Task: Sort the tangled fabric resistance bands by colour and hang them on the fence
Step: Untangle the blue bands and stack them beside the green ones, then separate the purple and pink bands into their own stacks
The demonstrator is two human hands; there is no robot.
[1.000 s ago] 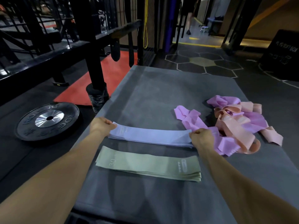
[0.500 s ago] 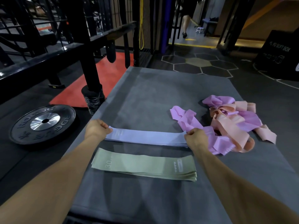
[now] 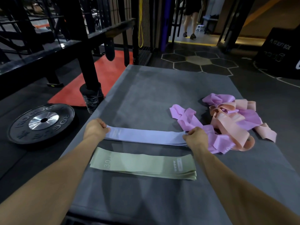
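Lavender fabric: a flat stack of lavender bands (image 3: 144,136) lies stretched crosswise on the grey mat (image 3: 146,95), its layered edges showing at the right end, faint pale print near the left end.
Left hand: the left hand (image 3: 95,129) grips the left end of that stack, fingers curled over the edge and thumb on top.
Right hand: the right hand (image 3: 195,136) pinches the right end, fingers curled round the layers; the two hands are well apart, one at each end.
Sage green fabric: a second flat stack, the green bands (image 3: 142,165), lies nearer the person, parallel to the lavender one and just apart from it; it carries "30" at its left end and a small pale label at its right. No hand touches it.
Tangle: pink bands (image 3: 188,118) and peach bands (image 3: 227,122) lie in a soft, twisted, looping heap to the right on the mat, the pink fabric touching the right hand's side.
Mat: matte, smooth and rectangular, with faint lighter patches.
Fence: a black metal fence (image 3: 68,51) with a thick post and rails stands to the left; no bands of these colours hang on it.
Floor: a round black weight plate (image 3: 42,123) with a shiny steel hub lies left of the mat.
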